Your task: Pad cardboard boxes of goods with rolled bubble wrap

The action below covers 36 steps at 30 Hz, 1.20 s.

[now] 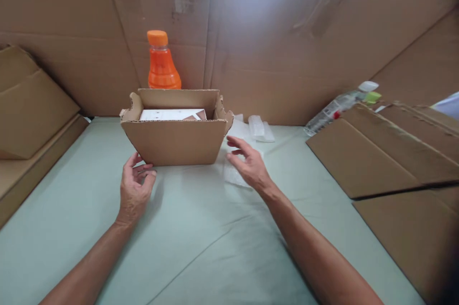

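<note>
An open-topped brown cardboard box (pixel 175 143) stands upright on the pale green cloth, its side walls notched at the top. Inside it lies a white box-like item (pixel 163 114), mostly hidden by the front wall. By the lower left corner of the cardboard box is my left hand (pixel 134 183), fingers curved and apart, holding nothing; whether its fingertips touch the box I cannot tell. My right hand (pixel 249 164) hovers off the box's right side with spread fingers and nothing in them. Beneath and behind it lie pieces of clear bubble wrap (pixel 238 178).
An orange bottle (pixel 163 68) stands behind the box, against a tall cardboard wall (pixel 268 66). At right, a clear plastic bottle (pixel 332 111) leans beside folded cardboard sheets (pixel 376 152). More cardboard (pixel 36 104) lies along the left edge. Green cloth (pixel 190 228) covers the surface.
</note>
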{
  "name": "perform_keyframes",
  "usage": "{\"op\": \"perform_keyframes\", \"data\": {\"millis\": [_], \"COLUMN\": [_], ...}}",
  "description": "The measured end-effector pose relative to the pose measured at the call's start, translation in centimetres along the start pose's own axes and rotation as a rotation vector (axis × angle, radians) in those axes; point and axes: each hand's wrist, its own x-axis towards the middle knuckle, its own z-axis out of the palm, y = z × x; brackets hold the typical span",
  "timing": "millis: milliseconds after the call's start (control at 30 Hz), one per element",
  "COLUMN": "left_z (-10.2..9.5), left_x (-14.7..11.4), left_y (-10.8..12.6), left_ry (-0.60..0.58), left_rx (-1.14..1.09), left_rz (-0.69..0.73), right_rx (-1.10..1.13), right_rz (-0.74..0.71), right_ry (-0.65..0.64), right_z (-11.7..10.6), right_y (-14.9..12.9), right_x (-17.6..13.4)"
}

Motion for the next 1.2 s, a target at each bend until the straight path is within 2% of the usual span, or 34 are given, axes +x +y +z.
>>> {"op": "perform_keyframes", "data": {"millis": [67,167,267,367,433,500,567,633,700,800,867,933,1033,1100,1133,1200], "left_z": [0.0,-0.1,-0.1,-0.5,-0.9,-1.3,-1.4,-1.2,-1.0,-0.9,-1.0,-1.2,-1.8,-2.3,-2.6,-3.0], "left_x": [-0.2,0.1,0.4,-0.6,-2.5,-5.1,-7.7,-9.9,-11.5,-13.2,-14.0,-14.7,-15.2,-15.4,-15.4,-15.4], "left_y": [-0.2,-0.9,-1.0,0.4,2.0,3.7,5.4,7.0,8.4,10.3,11.0,11.2,10.0,9.0,8.6,8.1], "left_ry": [0.031,0.079,0.134,0.155,0.059,-0.105,-0.255,-0.380,-0.495,-0.664,-0.773,-0.806,-0.731,-0.685,-0.669,-0.646], "left_rx": [0.013,0.053,0.118,0.179,0.247,0.279,0.246,0.184,0.114,-0.054,-0.183,-0.238,-0.205,-0.189,-0.183,-0.161], "left_rz": [-0.002,-0.006,0.019,0.088,0.190,0.285,0.279,0.200,0.131,0.023,-0.138,-0.332,-0.588,-0.699,-0.727,-0.726], "right_rx": [-0.149,-0.432,-0.584,-0.535,-0.477,-0.329,-0.088,0.160,0.337,0.518,0.566,0.514,0.251,0.042,-0.040,-0.139], "right_rz": [0.010,0.021,0.088,0.141,0.110,0.075,0.091,0.166,0.244,0.340,0.394,0.425,0.408,0.327,0.248,0.006], "right_ry": [0.085,0.060,-0.039,-0.059,-0.093,-0.188,-0.307,-0.398,-0.431,-0.381,-0.335,-0.273,-0.047,0.071,0.080,-0.035], "right_z": [-2.7,-5.8,-6.1,-5.0,-4.7,-5.1,-5.8,-6.4,-6.6,-6.0,-5.2,-4.5,-4.0,-3.8,-3.5,-2.3], "right_y": [0.9,2.2,2.7,1.5,-0.4,-2.9,-5.7,-8.4,-10.6,-12.4,-11.9,-10.1,-6.5,-5.1,-5.1,-6.0], "right_x": [-1.0,-2.1,-2.1,-1.6,-2.2,-3.9,-6.2,-8.4,-10.2,-11.6,-11.9,-11.8,-12.2,-13.4,-14.3,-16.5]}}
